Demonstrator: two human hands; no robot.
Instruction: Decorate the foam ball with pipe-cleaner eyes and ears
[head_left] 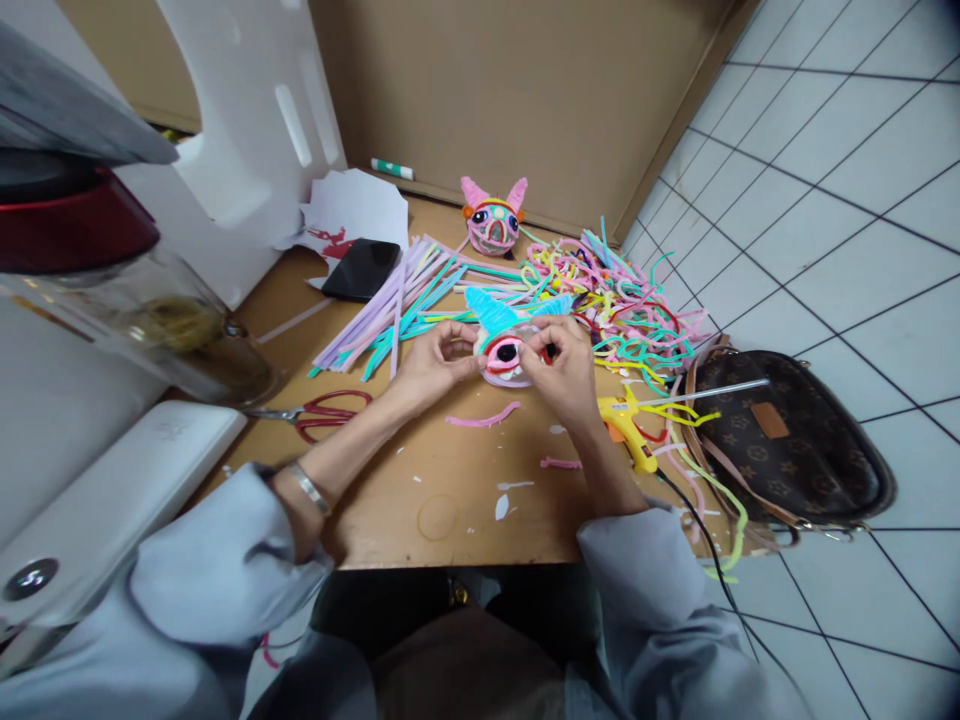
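Between my two hands is a pipe cleaner animal head (496, 318) with blue pointed ears, black eyes ringed in pink and red, and white bits along its lower front. My left hand (442, 358) grips its left side between thumb and fingers. On the other side, my right hand (562, 362) pinches near the middle of the face, covering part of the right eye. Just below lies a curved pink pipe cleaner piece (484, 416). A shorter pink piece (561, 463) rests by my right wrist.
Behind stands a finished-looking pink-eared head (493, 222). Straight pipe cleaners (405, 290) and a tangled pile (622, 300) flank it. Red-handled scissors (330, 412) and a phone (364, 268) lie left. A yellow glue gun (628, 430) with a cord and a brown bag (795, 435) are right.
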